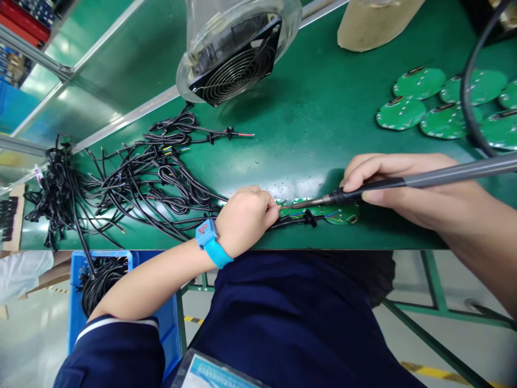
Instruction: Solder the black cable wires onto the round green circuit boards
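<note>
My right hand grips a soldering iron like a pen. Its tip points left and comes down at the green circuit boards near the table's front edge. Close to that tip, my left hand is closed in a pinch on a thin red wire. Whether tip and wire touch is too small to tell. A black cable with coloured wire ends lies along the front of the boards. My left fingers partly cover the boards' left end.
Bundles of black cables spread across the green table on the left. A fan in a clear housing stands behind. Round green boards lie at back right, under the iron's dark cord. A blue bin sits below left.
</note>
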`<state>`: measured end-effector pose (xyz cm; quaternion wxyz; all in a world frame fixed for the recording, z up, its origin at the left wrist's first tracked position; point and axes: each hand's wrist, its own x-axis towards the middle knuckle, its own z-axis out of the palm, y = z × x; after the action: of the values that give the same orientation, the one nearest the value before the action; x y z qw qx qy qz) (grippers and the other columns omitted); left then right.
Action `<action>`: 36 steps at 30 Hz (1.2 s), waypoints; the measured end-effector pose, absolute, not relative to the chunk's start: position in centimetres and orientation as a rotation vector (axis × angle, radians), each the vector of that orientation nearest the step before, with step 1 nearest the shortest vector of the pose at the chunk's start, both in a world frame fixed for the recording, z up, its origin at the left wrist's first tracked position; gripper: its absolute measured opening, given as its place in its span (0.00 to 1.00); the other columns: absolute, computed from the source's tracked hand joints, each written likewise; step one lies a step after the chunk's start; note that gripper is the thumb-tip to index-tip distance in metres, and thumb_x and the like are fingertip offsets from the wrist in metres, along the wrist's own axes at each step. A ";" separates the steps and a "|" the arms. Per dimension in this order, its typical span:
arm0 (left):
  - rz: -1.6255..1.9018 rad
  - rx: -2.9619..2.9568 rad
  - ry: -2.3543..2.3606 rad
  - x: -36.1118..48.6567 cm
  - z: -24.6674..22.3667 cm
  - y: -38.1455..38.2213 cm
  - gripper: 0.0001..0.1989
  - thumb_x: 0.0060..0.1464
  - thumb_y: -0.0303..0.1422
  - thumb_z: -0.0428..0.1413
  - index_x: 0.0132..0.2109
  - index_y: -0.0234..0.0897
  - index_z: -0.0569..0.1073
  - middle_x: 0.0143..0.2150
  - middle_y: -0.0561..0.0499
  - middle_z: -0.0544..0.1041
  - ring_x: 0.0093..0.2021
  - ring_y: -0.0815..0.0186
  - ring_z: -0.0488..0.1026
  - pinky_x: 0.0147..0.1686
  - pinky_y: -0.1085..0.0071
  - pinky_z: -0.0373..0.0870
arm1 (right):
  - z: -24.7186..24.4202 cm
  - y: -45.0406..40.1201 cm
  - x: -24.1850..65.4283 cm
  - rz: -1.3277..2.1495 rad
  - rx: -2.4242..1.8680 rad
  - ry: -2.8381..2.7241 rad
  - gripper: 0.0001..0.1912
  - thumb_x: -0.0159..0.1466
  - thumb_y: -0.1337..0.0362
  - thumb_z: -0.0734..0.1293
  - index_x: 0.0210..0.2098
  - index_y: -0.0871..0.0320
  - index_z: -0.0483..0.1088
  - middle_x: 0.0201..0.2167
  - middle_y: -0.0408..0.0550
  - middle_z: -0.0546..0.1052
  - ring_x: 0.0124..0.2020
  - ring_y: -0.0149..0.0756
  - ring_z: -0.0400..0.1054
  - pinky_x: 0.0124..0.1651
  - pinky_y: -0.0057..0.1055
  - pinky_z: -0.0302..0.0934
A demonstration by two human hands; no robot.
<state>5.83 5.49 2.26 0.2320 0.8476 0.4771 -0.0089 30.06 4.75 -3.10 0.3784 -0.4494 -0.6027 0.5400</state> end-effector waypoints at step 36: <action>0.112 2.241 1.394 5.8 2.8 4.6 0.09 0.53 0.26 0.53 0.26 0.33 0.71 0.26 0.49 0.67 0.34 0.64 0.66 0.38 0.68 0.65 | -2.7 4.6 29.8 1.198 -1.049 -1.651 0.07 0.57 0.58 0.67 0.30 0.54 0.72 0.29 0.44 0.71 0.29 0.31 0.65 0.29 0.28 0.56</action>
<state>5.81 4.58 2.77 0.2475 0.8220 0.5112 0.0409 29.80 4.58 -2.67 0.4113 -0.4170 -0.6561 0.4759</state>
